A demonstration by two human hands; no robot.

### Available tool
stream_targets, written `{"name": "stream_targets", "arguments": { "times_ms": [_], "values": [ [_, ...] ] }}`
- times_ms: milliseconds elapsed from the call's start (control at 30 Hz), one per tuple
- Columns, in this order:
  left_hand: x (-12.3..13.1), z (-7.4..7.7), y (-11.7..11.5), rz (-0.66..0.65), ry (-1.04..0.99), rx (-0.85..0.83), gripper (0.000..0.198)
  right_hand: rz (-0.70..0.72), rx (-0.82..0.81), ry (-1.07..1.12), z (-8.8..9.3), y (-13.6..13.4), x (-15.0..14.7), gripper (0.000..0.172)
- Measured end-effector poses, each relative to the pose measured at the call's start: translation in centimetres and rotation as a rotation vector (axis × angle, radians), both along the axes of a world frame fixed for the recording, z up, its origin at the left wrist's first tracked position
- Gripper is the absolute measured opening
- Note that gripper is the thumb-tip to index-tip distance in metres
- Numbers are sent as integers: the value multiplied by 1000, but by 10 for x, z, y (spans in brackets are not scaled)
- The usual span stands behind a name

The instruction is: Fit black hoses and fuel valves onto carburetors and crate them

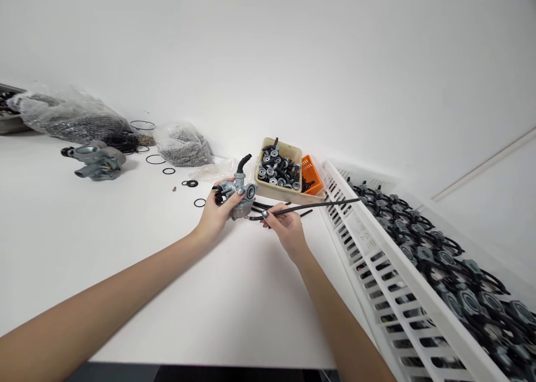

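Note:
My left hand (220,206) is closed around a silver carburetor (242,208), holding it above the white table. A short bent black rubber piece (243,163) sticks up from the carburetor's top. Between the fingers of my right hand (285,225) is a long thin black hose (322,205), which points off to the right. The hose's near end lies close to the fitting at the carburetor's bottom; whether it is joined there I cannot tell. More black hoses lie on the table behind my right hand.
A cream bin (278,192) of small black-and-silver parts and an orange basket (312,172) stand behind my hands. On the right, a long white crate (377,248) holds many carburetors. Another carburetor (98,161), rubber rings (168,171) and bagged parts (182,144) are at left.

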State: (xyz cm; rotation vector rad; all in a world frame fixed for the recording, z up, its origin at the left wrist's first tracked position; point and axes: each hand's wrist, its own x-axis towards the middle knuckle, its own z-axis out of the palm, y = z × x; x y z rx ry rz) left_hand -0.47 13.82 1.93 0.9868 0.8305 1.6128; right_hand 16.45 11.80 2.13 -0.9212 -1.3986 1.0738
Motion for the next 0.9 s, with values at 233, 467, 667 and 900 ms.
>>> {"name": "stream_targets", "arguments": {
  "times_ms": [233,467,667,900],
  "values": [
    [1,3,-4,-6,-18,-29,55,55,58,-147,3,-4,-2,36],
    [1,0,-5,15,-6,18,51,126,88,-348,5,-10,-6,43],
    [2,-1,-4,42,-19,28,49,171,66,-324,1,-12,-10,47],
    [3,3,-12,41,41,26,49,117,-73,-368,-9,-12,-10,50]
  ]
}}
